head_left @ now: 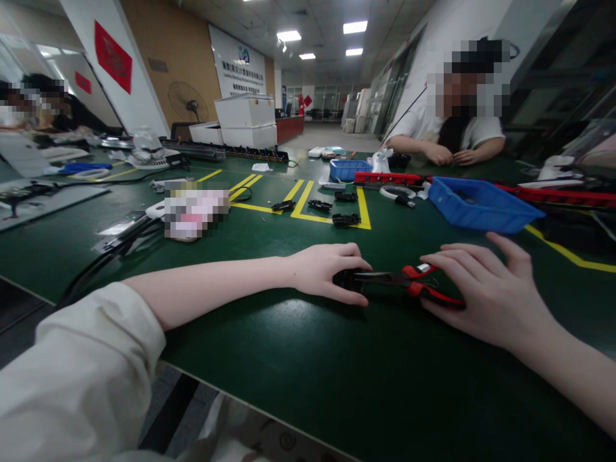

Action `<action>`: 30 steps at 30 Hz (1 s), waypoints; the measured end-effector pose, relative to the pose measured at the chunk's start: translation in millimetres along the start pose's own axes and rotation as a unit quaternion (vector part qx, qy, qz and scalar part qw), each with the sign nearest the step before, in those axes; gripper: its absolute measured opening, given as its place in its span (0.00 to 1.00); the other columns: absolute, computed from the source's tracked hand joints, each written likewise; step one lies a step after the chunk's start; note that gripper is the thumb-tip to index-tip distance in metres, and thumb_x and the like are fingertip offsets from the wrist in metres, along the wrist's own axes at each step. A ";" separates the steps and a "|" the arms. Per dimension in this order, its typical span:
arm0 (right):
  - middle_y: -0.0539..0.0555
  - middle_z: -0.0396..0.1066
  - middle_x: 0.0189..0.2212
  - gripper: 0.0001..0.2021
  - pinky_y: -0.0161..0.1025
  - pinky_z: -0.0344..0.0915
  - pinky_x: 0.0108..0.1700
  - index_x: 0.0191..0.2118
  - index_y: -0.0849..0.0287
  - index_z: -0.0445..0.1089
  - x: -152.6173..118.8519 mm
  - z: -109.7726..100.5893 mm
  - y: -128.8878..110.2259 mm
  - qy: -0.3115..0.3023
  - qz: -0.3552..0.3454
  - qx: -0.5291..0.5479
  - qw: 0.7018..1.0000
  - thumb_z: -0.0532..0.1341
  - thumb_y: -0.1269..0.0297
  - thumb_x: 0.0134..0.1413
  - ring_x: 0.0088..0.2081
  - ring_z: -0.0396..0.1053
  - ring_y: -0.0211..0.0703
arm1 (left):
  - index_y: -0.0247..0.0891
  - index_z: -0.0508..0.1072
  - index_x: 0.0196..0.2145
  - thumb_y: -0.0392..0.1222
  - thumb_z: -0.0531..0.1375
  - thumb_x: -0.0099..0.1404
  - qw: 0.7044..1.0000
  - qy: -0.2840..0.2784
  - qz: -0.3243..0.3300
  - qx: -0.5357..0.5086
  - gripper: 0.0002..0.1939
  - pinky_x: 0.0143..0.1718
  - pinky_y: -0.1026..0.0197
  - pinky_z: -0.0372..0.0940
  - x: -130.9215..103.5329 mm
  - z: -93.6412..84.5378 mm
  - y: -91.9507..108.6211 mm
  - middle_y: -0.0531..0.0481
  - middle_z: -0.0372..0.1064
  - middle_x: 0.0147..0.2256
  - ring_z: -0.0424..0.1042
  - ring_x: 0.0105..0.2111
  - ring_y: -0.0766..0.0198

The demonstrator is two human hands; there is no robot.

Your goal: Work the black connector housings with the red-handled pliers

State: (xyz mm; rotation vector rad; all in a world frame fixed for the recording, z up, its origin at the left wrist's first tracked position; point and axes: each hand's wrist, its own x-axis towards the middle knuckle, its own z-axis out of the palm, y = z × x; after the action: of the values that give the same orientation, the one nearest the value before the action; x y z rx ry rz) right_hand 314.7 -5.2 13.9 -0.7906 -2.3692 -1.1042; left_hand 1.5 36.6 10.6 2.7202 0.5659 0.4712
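My left hand (332, 273) is closed around a small black part (347, 280), mostly covered by the fingers and palm, low over the green table. From the right, my right hand (486, 292) grips a pair of long-nose pliers (407, 277) by their red and black handles. The slim metal jaws point left and reach the black part between my left thumb and fingers. Whether the jaws are clamped on it I cannot tell. Beyond my hands lie several similar black parts (346, 219), some inside a yellow-taped box on the tabletop.
A blue bin (484, 205) stands beyond my right hand, with a smaller blue bin (350, 169) farther back. Red strips (387, 178) run across the table. To the left lie a blurred-out phone-like object (195, 215) and black cables (108, 256). A person (447, 138) sits opposite.
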 end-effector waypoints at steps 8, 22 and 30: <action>0.63 0.77 0.40 0.16 0.61 0.56 0.63 0.49 0.63 0.71 -0.9 1.2 0.3 0.003 -0.003 0.001 1.000 0.59 0.56 0.63 0.45 0.75 0.57 | 0.37 0.73 0.59 0.61 0.65 0.67 1.000 0.002 0.013 -0.003 0.31 0.49 0.56 0.68 -0.1 0.5 0.0 0.42 0.68 0.52 0.73 0.49 0.55; 0.58 0.77 0.37 0.13 0.59 0.57 0.61 0.46 0.58 0.73 -1.4 -0.8 -0.5 -0.008 0.006 0.009 1.000 0.61 0.56 0.61 0.42 0.74 0.55 | 0.38 0.72 0.60 0.62 0.61 0.70 1.000 -0.004 0.015 0.003 0.31 0.50 0.55 0.68 -0.5 -0.5 -2.1 0.41 0.69 0.53 0.72 0.51 0.53; 0.60 0.78 0.39 0.16 0.60 0.56 0.63 0.48 0.62 0.72 -0.3 -0.9 -0.2 -0.006 -0.010 0.002 1.000 0.60 0.56 0.63 0.43 0.75 0.55 | 0.36 0.70 0.61 0.61 0.64 0.67 1.000 0.012 0.018 0.002 0.33 0.49 0.55 0.69 -1.1 1.0 -1.1 0.40 0.67 0.55 0.73 0.49 0.54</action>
State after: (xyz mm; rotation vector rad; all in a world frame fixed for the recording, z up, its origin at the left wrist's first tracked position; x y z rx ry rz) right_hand 314.9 -6.1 14.2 -0.7757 -2.3927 -1.1044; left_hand 0.6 36.8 9.0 2.7365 0.5245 0.5129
